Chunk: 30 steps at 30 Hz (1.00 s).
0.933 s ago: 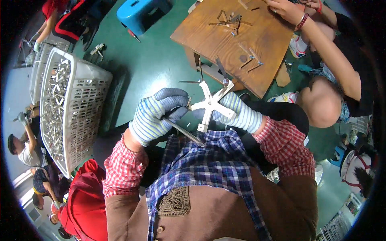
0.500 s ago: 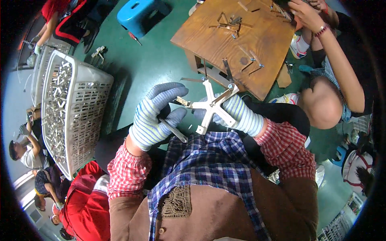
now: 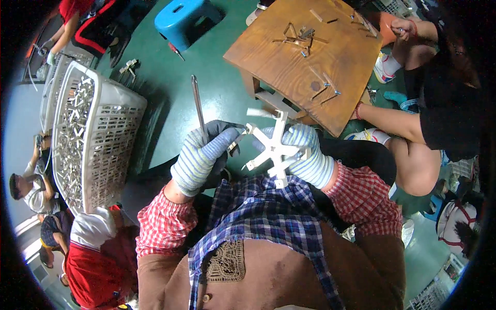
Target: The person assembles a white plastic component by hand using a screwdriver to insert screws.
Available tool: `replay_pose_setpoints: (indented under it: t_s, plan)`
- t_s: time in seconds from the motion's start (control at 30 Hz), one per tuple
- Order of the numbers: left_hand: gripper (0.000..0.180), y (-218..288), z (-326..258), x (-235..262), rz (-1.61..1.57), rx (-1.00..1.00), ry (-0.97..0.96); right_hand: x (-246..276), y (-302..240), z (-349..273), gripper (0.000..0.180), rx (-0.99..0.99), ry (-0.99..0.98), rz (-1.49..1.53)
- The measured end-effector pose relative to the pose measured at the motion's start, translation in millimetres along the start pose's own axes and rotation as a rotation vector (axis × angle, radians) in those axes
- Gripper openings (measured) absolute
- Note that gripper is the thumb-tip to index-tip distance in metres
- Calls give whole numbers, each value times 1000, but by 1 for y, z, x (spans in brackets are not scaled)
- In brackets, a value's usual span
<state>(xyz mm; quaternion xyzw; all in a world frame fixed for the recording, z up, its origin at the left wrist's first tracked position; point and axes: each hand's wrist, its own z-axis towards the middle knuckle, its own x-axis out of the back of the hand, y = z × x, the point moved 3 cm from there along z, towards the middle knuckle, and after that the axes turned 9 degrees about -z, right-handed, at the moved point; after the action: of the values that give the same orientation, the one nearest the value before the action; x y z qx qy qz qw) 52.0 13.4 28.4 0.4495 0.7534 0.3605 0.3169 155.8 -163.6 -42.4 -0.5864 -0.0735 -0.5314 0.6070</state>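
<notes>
1. Since the earlier frame, the driver (image 3: 198, 106) has swung from pointing at the lap to pointing away from the body, and the white frame (image 3: 273, 149) has turned.
2. The left hand (image 3: 199, 157) grasps the driver, its fingertips at a small metal bit (image 3: 237, 140) by one frame arm; whether they touch the arm is unclear.
3. The right hand (image 3: 314, 161) grips the frame's right side; the frame sits between the hands, above the lap.
4. Best judged: keep the right grip firm and off the arm ends, seat the bit squarely, and hold the driver's shaft clear.
5. The bench (image 3: 258, 39) stands beyond the right hand.
</notes>
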Motion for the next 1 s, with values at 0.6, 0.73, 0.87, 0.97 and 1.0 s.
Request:
replay_pose_setpoints:
  t_s: [0.6, 0.73, 0.87, 0.97, 1.0]
  plan:
    - [20, -9, 9, -1, 160, 31, 6, 24, -29, 12, 8, 218, -211, -583]
    - [18, -10, 11, -2, 253, -121, -59, 23, -25, 10, 10, 230, -298, -475]
    - [17, -12, 10, 4, 515, -240, -131, 25, -24, 9, 13, 318, -301, -433]
    - [22, -12, 11, 3, 640, -247, -175, 22, -19, 5, 17, 259, -342, -277]
    - [23, -15, 13, 5, 634, -304, -202, 26, -20, 6, 21, 227, -303, -122]
